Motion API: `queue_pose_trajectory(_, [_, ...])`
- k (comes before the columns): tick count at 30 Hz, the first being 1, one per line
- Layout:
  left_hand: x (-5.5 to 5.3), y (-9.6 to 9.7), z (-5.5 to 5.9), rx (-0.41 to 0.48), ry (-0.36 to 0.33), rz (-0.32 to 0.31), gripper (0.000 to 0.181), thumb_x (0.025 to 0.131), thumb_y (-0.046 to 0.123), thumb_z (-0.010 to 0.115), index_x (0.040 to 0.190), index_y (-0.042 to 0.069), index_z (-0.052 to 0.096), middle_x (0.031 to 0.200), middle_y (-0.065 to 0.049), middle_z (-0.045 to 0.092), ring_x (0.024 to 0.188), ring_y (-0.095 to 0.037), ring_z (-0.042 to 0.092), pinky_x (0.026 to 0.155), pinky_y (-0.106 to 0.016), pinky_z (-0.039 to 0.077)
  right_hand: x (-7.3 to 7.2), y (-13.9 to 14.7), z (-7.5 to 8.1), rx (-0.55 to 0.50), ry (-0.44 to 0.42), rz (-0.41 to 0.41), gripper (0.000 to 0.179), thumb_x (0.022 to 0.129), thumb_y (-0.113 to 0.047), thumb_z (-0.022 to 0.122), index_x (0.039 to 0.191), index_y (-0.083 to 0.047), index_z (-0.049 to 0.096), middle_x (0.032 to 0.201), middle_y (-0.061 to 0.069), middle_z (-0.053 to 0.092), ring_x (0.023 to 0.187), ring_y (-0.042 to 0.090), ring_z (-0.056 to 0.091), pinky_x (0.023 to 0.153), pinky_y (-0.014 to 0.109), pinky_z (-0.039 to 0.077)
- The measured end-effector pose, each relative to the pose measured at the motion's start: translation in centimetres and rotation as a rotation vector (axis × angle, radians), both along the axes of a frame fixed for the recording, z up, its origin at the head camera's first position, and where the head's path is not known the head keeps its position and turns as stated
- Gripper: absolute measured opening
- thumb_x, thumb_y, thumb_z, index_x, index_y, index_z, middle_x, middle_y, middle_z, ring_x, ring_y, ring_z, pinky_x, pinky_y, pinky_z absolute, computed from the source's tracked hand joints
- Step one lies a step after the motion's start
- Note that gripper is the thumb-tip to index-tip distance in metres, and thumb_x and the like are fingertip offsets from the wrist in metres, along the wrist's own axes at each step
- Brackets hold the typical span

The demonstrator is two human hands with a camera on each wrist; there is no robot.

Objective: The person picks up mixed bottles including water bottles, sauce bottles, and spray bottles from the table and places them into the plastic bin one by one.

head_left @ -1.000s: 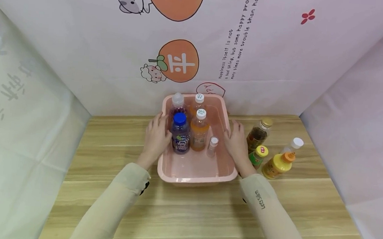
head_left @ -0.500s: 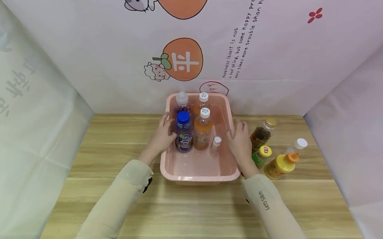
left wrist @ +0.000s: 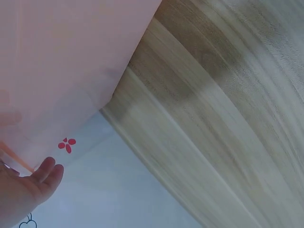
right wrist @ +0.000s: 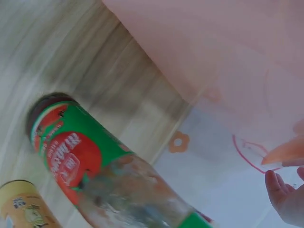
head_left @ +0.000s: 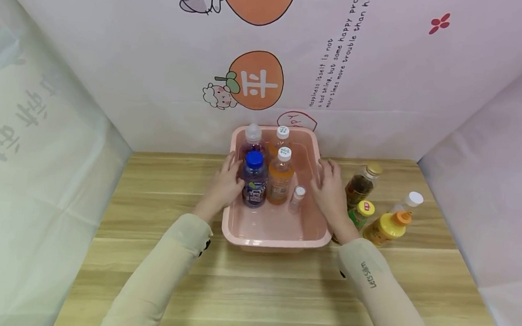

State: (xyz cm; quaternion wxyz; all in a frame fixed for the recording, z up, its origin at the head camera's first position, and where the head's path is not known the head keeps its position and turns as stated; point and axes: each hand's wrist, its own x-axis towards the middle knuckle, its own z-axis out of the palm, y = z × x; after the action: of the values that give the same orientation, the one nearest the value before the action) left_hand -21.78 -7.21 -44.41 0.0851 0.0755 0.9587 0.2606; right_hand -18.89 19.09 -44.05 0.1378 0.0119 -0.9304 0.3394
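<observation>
Two grips [head_left: 224,183] [head_left: 330,193] hold one pink basin [head_left: 273,243] containing five bottles [head_left: 254,189].

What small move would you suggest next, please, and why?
Probably a slow, level slide of the tub: the left hand and right hand hold its opposite sides, and tall bottles stand upright inside, so a jerk might tip them.

A yellow bottle [head_left: 384,228] with an orange cap and a gold-capped dark bottle [head_left: 360,186] stand on the wood-grain table [head_left: 274,298], before a printed backdrop [head_left: 380,85].
</observation>
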Motion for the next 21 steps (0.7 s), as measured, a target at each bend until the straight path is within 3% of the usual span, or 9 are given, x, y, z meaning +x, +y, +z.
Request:
queue_pose_trajectory(5, [0.0, 0.1, 0.0, 0.014, -0.006, 0.024, 0.06, 0.094, 0.026, 0.045, 0.15, 0.014, 0.028, 0.163, 0.0, 0.001, 0.139, -0.044, 0.03, 0.114, -0.057, 0.029, 0.5, 0.2, 1.9, 0.024, 0.095, 0.02, 0.044, 0.091, -0.007, 0.055, 0.133, 0.005, 0.047, 0.14, 0.026, 0.042, 0.124, 0.043, 0.047, 0.095, 0.055, 0.048])
queue_pose_trajectory(10, [0.1, 0.0, -0.1, 0.033, -0.016, 0.04, 0.061, 0.093, 0.025, 0.046, 0.15, 0.013, 0.028, 0.163, -0.001, -0.001, 0.141, -0.043, 0.029, 0.115, -0.056, 0.028, 1.4, 1.1, 4.3, 0.062, 0.17, 0.024, 0.042, 0.088, 0.0, 0.056, 0.13, 0.005, 0.05, 0.134, 0.027, 0.049, 0.125, 0.043, 0.046, 0.104, 0.056, 0.041])
queue_pose_trajectory(16, [0.0, 0.0, -0.2, 0.046, -0.015, 0.041, 0.062, 0.093, 0.025, 0.046, 0.151, 0.013, 0.027, 0.163, -0.001, -0.001, 0.142, -0.042, 0.028, 0.114, -0.056, 0.029, 1.7, 3.6, 6.2, 0.057, 0.16, -0.006, 0.044, 0.085, 0.002, 0.057, 0.129, 0.007, 0.05, 0.136, 0.029, 0.047, 0.124, 0.048, 0.042, 0.107, 0.06, 0.034])
queue_pose_trajectory(21, [0.0, -0.1, -0.2, 0.053, -0.01, 0.041, 0.062, 0.093, 0.026, 0.047, 0.15, 0.012, 0.027, 0.163, -0.001, 0.0, 0.141, -0.041, 0.029, 0.115, -0.055, 0.03, 1.4, 6.1, 6.6, -0.062, 0.091, -0.074, 0.048, 0.085, 0.001, 0.056, 0.132, 0.006, 0.049, 0.139, 0.03, 0.043, 0.128, 0.049, 0.039, 0.107, 0.062, 0.032])
